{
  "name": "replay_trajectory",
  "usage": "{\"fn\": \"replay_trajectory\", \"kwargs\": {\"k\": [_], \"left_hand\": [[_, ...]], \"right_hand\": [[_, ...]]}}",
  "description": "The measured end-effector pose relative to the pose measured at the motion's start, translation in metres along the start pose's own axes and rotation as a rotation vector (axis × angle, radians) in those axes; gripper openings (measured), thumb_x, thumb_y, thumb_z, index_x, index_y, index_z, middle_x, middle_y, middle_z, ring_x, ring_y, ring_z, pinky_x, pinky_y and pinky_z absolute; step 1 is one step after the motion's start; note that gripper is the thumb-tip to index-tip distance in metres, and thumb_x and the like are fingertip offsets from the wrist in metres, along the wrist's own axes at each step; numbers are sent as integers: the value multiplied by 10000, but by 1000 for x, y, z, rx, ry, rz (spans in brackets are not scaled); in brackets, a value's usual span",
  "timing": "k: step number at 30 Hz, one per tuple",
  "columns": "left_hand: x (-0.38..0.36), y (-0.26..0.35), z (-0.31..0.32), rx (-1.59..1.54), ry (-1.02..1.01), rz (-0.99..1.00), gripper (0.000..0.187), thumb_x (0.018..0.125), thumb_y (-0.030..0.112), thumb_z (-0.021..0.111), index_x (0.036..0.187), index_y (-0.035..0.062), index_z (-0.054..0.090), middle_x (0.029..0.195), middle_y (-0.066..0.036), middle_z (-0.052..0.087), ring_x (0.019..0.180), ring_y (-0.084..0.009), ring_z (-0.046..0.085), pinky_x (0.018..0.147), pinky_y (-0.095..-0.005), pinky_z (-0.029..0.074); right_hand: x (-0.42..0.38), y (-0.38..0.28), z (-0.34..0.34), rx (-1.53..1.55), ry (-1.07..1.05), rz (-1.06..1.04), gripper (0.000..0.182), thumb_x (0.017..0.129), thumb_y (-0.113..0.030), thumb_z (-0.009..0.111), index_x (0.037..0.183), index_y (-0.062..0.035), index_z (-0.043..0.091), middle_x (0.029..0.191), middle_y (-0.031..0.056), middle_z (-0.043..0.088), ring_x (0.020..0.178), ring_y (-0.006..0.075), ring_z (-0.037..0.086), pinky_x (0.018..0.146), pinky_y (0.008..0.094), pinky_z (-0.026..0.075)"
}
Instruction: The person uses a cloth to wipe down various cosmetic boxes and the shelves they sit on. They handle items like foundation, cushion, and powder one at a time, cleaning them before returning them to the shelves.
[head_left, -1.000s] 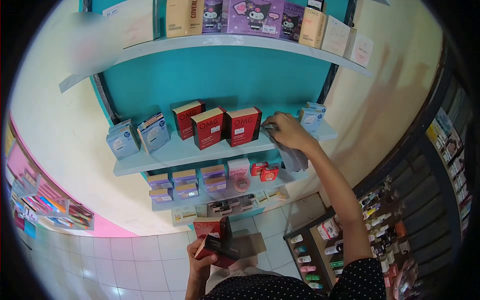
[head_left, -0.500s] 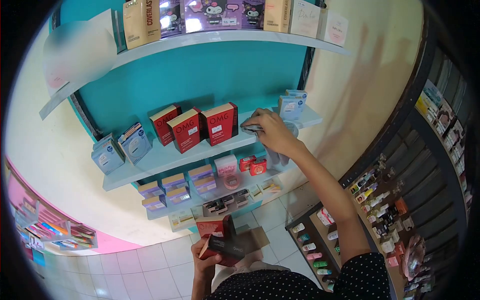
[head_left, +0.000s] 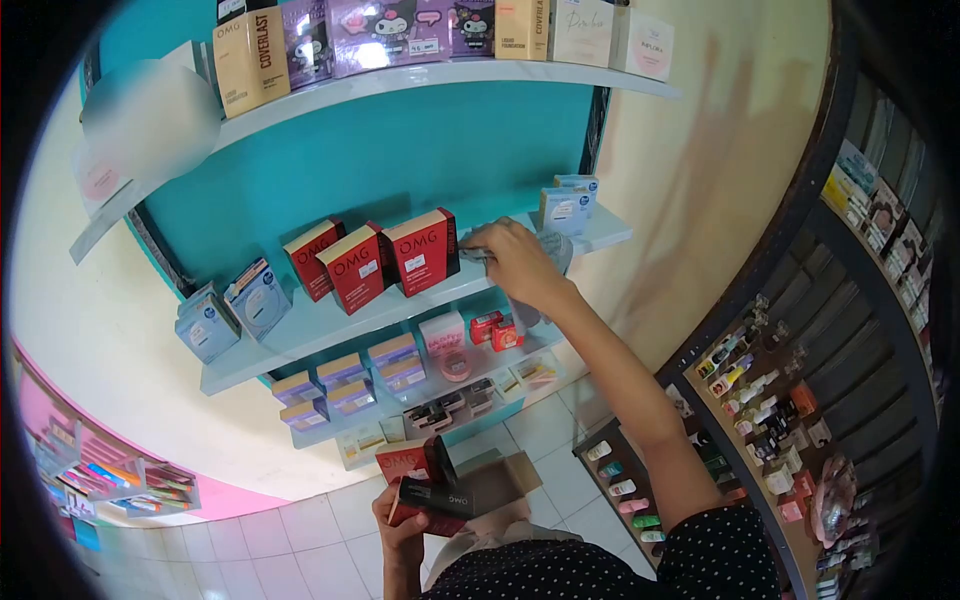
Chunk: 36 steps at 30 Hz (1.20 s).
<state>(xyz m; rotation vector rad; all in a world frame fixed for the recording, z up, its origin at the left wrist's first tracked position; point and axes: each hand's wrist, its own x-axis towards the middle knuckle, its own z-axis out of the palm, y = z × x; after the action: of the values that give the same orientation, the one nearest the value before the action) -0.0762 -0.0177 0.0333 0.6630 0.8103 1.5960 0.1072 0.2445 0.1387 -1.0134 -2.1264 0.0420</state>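
Observation:
My right hand (head_left: pixel 522 264) is closed on a grey cloth (head_left: pixel 554 250) and presses it on the middle shelf (head_left: pixel 330 328). Part of the cloth hangs over the shelf's front edge. Just left of that hand stand three red OMG boxes (head_left: pixel 420 255), upright and close together. Low in the view, my left hand (head_left: pixel 403 530) grips red-and-black OMG boxes (head_left: pixel 436 498); at least two show, stacked against each other. Behind them is an open brown cardboard box (head_left: pixel 515 478); what supports it is hidden.
Light-blue boxes (head_left: pixel 207 325) stand at the shelf's left end, and more blue boxes (head_left: pixel 565 210) at its right end. Purple boxes (head_left: pixel 345 383) and small red boxes (head_left: pixel 507 335) sit on the shelf below. A dark rack of bottles (head_left: pixel 620 490) stands at the right.
The view has shifted slightly, moving the shelves left in the picture. My right hand, still on the cloth, is now nearer the rightmost red box. My left hand keeps its hold on the boxes.

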Motion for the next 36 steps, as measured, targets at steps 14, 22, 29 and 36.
{"fn": "replay_trajectory", "kwargs": {"k": [14, 22, 29, 36], "left_hand": [[-5, 2, 0, 49, 11, 30, 345, 493, 147, 693, 768, -10, 554, 743, -46, 566, 668, -121, 506, 646, -228, 385], [-6, 6, 3, 67, -8, 37, 355, 501, 151, 687, 784, -17, 554, 760, -49, 574, 682, -122, 513, 658, -224, 387], [-13, 6, -8, 30, 41, 62, 339, 508, 144, 675, 780, -13, 549, 774, -54, 568, 704, -128, 510, 670, -232, 385], [-3, 5, 4, 40, -17, -2, 327, 519, 126, 682, 786, -11, 553, 774, -47, 571, 698, -120, 515, 669, -229, 390]], "right_hand": [[-5, -1, -6, 117, -43, -42, 288, 627, 51, 462, 862, -44, 598, 808, 163, 545, 869, 320, 482, 784, 390, 390], [16, -13, 12, -327, 93, 93, 144, 621, 7, 530, 762, -18, 535, 763, 182, 543, 804, 311, 508, 693, 388, 425], [-6, -29, -9, -191, 54, 156, 219, 618, 19, 515, 826, 14, 585, 801, 213, 544, 826, 349, 494, 731, 401, 407], [13, -12, 7, -179, 84, 116, 204, 625, 18, 501, 812, 15, 584, 805, 204, 552, 818, 343, 492, 731, 405, 406]]}}
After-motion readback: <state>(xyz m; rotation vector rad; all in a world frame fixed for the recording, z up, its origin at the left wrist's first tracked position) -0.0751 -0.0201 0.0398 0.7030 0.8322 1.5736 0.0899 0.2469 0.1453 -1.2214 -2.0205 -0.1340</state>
